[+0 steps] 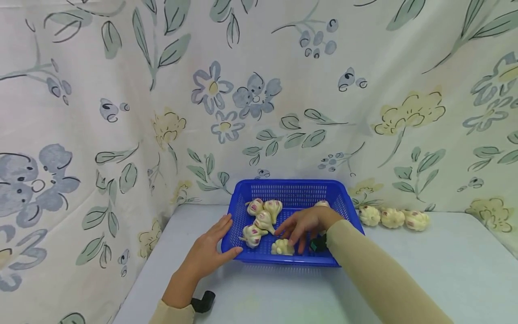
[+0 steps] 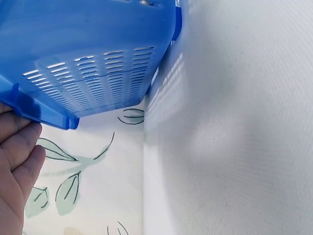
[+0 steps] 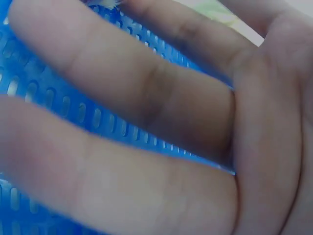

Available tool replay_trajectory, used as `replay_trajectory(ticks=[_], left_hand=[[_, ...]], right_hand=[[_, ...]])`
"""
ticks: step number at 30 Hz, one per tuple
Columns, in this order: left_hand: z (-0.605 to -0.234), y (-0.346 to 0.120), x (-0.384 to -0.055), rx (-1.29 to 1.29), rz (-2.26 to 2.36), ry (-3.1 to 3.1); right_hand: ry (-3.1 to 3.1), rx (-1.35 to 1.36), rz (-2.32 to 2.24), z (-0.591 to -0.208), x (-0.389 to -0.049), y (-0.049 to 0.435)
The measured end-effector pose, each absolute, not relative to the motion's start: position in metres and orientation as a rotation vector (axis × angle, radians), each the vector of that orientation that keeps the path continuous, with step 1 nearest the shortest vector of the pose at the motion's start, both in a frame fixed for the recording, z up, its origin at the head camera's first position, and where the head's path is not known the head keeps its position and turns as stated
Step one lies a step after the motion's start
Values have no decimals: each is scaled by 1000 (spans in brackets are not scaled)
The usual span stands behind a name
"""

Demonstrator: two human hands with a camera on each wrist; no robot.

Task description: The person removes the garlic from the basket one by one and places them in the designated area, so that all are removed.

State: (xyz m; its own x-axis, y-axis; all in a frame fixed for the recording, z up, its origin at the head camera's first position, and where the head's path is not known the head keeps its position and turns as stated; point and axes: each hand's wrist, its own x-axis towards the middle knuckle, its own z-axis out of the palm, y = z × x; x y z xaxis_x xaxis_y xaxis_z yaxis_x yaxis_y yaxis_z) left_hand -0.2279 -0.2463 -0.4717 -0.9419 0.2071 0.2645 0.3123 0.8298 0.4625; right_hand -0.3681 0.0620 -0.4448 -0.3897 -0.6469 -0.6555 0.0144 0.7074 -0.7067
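Observation:
A blue plastic basket [image 1: 287,259] with slotted walls stands on the table. My left hand [image 1: 208,252] rests at its left front corner, fingers straight along the rim and thumb at the front edge. In the left wrist view, fingertips [image 2: 29,139] touch the underside of the basket's rim. My right hand [image 1: 303,226] reaches down into the basket with fingers spread and slightly bent. Right at its fingertips lies a garlic bulb [image 1: 282,247] near the front wall. The right wrist view shows nothing between the nearer fingers [image 3: 146,93]. Several garlic bulbs [image 1: 264,221] cluster on the basket's left side.
Another garlic bulb [image 1: 322,204] shows at the basket's back right, partly hidden by the right hand. Three more bulbs [image 1: 392,218] line up on the white table [image 1: 425,265] right of the basket. A floral curtain [image 1: 259,148] hangs close behind the basket.

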Motion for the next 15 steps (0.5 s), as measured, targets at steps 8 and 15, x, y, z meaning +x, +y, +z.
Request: replay_trajectory(ticks=[8, 15], left_hand=[[-474, -248, -229, -412, -762, -2817], [-474, -248, -230, -425, -776, -2787]], right_hand=[[1812, -509, -696, -437, -362, 48], [1839, -531, -654, -433, -361, 35]])
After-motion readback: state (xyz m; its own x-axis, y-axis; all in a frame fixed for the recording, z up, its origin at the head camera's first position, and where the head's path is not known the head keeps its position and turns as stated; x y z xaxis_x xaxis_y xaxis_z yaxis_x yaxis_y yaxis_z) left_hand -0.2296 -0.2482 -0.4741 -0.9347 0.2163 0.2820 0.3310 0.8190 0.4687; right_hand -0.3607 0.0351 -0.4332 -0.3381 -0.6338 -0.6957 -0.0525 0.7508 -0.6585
